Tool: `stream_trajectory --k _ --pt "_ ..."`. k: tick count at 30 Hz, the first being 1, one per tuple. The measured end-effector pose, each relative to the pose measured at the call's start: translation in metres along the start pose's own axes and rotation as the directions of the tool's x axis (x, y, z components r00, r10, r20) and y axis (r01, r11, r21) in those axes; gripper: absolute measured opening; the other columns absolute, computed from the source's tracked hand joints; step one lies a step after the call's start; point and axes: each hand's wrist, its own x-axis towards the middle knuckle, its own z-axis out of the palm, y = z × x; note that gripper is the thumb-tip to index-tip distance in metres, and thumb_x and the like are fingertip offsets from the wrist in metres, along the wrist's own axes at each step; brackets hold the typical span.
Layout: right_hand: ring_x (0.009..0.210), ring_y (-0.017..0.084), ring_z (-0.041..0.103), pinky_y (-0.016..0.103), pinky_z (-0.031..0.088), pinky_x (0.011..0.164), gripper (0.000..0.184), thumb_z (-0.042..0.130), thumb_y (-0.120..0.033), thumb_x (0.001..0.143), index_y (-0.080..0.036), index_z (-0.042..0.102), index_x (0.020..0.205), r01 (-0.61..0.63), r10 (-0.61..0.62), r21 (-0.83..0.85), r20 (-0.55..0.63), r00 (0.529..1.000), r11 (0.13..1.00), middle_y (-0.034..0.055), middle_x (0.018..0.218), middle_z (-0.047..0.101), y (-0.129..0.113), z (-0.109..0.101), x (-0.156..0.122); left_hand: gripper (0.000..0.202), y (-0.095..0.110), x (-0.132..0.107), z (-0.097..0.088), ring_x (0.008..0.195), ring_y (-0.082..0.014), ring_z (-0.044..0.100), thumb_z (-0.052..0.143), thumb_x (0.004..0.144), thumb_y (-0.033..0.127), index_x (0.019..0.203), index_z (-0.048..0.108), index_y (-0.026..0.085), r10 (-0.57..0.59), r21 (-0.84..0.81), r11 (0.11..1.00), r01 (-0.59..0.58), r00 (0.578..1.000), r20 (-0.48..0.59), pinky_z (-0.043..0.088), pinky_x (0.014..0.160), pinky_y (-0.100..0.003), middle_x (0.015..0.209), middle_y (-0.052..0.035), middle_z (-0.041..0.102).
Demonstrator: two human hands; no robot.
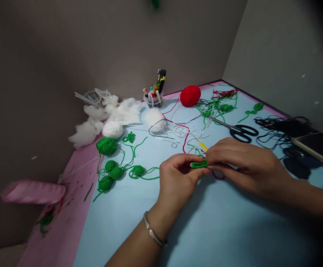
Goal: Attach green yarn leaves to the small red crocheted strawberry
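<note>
Over on the left, tufts of white polyester stuffing (122, 113) and a cluster of green crocheted balls (106, 146) are sitting on the blue sheet, trailing green yarn. Moving right, the person's left hand (178, 178), with a metal bangle (153, 231) at the wrist, is curling in and pinching a small green crocheted piece (199, 164). The right hand (242, 167) is closing on the same piece from the other side, so it is sitting between both sets of fingertips, with most of it hidden.

A yellow hook handle (203, 146) is poking up just behind the right fingers, though I can't tell whether that hand is gripping it. A red yarn strand (218, 176) is looping below the right hand. Because the piece is so small, a loosened pinch looks likely to let it slip, and that slack red loop seems liable to snag on the fingers. Further right, the black-handled scissors (243, 133) are lying close enough to catch loose yarn.
</note>
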Motion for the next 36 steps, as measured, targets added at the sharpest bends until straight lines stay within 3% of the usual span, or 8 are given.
stream_trajectory --k 3,8,13,16,21,26,30,36 --pt "0.073 0.017 0.069 0.030 0.055 0.066 0.012 0.056 -0.014 0.092 -0.024 0.063 0.090 -0.039 0.040 0.015 -0.030 0.999 0.999 0.0017 0.077 0.074 0.000 0.000 -0.002 0.018 0.005 0.001 0.000 0.062 -0.0115 0.063 0.088 0.051 0.013 0.064 0.076 0.018 -0.034 -0.066 0.997 0.037 0.999 0.041 0.052 0.063 -0.023 0.067 -0.0006 0.073" --pt "0.071 0.018 0.071 0.029 0.057 0.062 0.015 0.067 -0.031 0.087 -0.026 0.070 0.100 -0.269 0.278 0.104 -0.086 0.957 0.958 0.0023 0.087 0.078 0.003 0.002 -0.003 0.015 0.011 0.001 -0.003 0.067 -0.0133 0.065 0.088 0.053 0.016 0.063 0.076 0.017 -0.006 -0.100 0.995 0.007 1.000 0.017 0.053 0.067 -0.024 0.069 -0.0023 0.074" --pt "0.056 0.016 0.066 0.027 0.054 0.047 0.020 0.072 -0.044 0.081 -0.025 0.076 0.082 -0.512 0.520 0.375 0.090 0.850 0.773 0.0021 0.076 0.074 0.004 0.003 0.003 0.023 0.010 0.001 -0.004 0.062 -0.0125 0.064 0.092 0.047 0.019 0.064 0.076 0.017 -0.069 -0.153 0.986 0.062 0.997 -0.037 0.052 0.063 -0.024 0.067 -0.0025 0.075" --pt "0.051 0.013 0.062 0.026 0.052 0.044 0.022 0.073 -0.045 0.080 -0.024 0.076 0.077 -0.520 0.548 0.486 0.098 0.831 0.702 0.0027 0.075 0.074 0.001 0.005 0.003 0.025 0.008 0.001 -0.004 0.063 -0.0122 0.065 0.093 0.045 0.018 0.063 0.076 0.016 -0.083 -0.187 0.979 0.077 0.996 -0.023 0.052 0.064 -0.024 0.067 -0.0028 0.075" --pt "0.074 0.021 0.071 0.033 0.057 0.065 0.016 0.071 -0.039 0.082 -0.026 0.076 0.075 -0.445 0.494 0.415 -0.013 0.869 0.794 0.0040 0.077 0.076 -0.001 0.005 0.003 0.035 0.003 0.001 -0.007 0.059 -0.0100 0.065 0.096 0.044 0.024 0.070 0.076 0.014 -0.262 -0.338 0.904 0.263 0.964 0.049 0.051 0.061 -0.020 0.064 -0.0021 0.073" --pt "0.051 0.013 0.059 0.025 0.048 0.043 0.020 0.074 -0.041 0.077 -0.021 0.077 0.080 -0.643 0.612 0.485 0.247 0.751 0.593 0.0030 0.071 0.073 -0.001 0.007 0.007 0.039 0.001 0.002 -0.008 0.057 -0.0102 0.065 0.097 0.044 0.026 0.074 0.076 0.012 -0.282 -0.332 0.901 0.279 0.959 0.041 0.051 0.060 -0.020 0.065 -0.0044 0.074" --pt "0.050 0.012 0.055 0.024 0.046 0.044 0.027 0.074 -0.045 0.075 -0.018 0.075 0.076 -0.677 0.631 0.518 0.299 0.716 0.523 0.0037 0.065 0.071 0.001 0.010 0.006 0.040 0.000 0.002 -0.006 0.055 -0.0106 0.064 0.098 0.045 0.028 0.073 0.077 0.009 -0.250 -0.276 0.926 0.256 0.967 0.057 0.051 0.059 -0.022 0.061 -0.0048 0.073" --pt "0.047 0.011 0.052 0.023 0.040 0.042 0.040 0.078 -0.057 0.068 -0.017 0.070 0.069 -0.749 0.687 0.581 0.403 0.604 0.318 0.0000 0.055 0.062 0.011 0.013 0.003 0.044 0.002 0.003 -0.006 0.058 -0.0145 0.067 0.088 0.062 0.048 0.078 0.078 0.008 -0.318 -0.219 0.915 0.337 0.940 0.122 0.052 0.056 -0.024 0.071 -0.0117 0.075"
